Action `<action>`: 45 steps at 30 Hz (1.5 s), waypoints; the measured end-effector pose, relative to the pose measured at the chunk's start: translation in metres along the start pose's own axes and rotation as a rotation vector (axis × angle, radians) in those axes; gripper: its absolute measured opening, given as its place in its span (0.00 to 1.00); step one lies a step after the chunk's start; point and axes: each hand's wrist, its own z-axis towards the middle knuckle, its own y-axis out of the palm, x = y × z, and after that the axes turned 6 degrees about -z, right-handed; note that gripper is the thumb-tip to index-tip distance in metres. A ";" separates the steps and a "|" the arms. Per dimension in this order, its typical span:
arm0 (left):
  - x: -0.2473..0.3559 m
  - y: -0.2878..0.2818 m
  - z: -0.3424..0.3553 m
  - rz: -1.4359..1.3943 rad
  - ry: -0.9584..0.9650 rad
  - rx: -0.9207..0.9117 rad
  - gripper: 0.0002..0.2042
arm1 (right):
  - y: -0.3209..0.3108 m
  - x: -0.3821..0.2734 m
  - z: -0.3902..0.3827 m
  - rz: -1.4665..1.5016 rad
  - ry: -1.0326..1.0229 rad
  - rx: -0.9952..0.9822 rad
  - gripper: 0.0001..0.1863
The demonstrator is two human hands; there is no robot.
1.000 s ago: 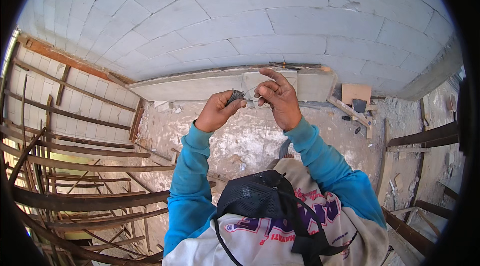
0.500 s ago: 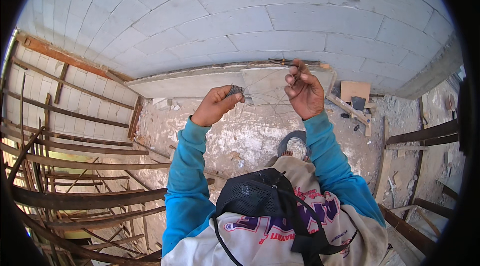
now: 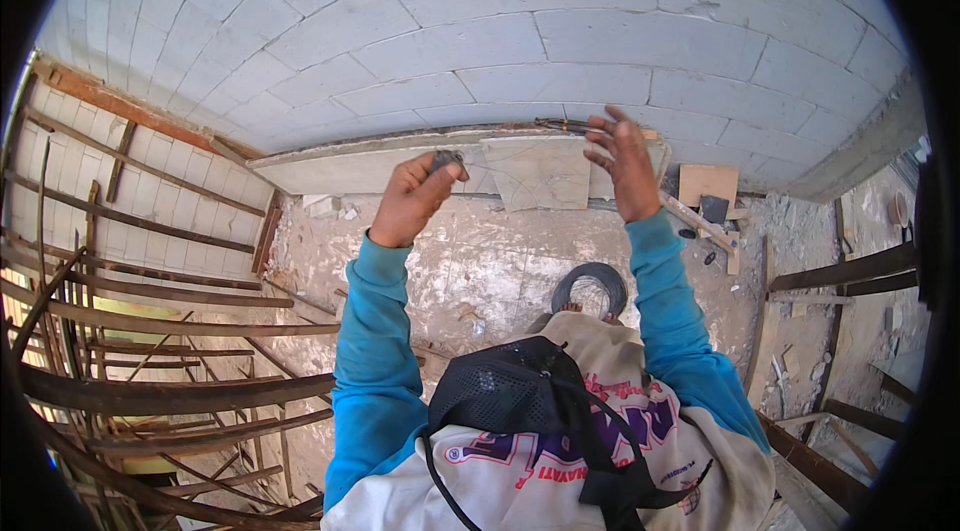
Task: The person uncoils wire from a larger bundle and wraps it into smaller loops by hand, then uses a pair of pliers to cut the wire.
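The left hand [image 3: 412, 196] pinches a small dark-grey wire bundle [image 3: 446, 162] between its fingers; the right hand [image 3: 628, 156] hangs open, fingers spread. A round dark-grey wire coil [image 3: 590, 271] lies on the dusty floor [image 3: 495, 271].

Lighting was bright and diffuse; the wall [image 3: 520, 31] was evenly lit, pale and slightly cool. The floor [image 3: 490, 276] showed whitish, glaring patches near centre. Shadows were soft. At far left, light washed out gaps between dark beams [image 3: 180, 401]. Fisheye distortion bowed wall joints and beams; the rim fell to black, with bluish fringing upper left. The right hand [image 3: 628, 166] appeared slightly blurred.
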 end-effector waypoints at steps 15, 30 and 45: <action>0.037 -0.071 0.001 -0.122 0.140 0.317 0.09 | -0.006 0.081 -0.037 -1.146 -0.404 -0.450 0.08; 0.058 -0.156 -0.024 -0.013 0.194 0.536 0.08 | -0.310 0.203 -0.105 -1.307 0.415 -0.261 0.10; 0.084 -0.096 -0.031 0.043 0.096 0.400 0.09 | -0.073 0.036 -0.119 -0.943 0.329 -0.646 0.19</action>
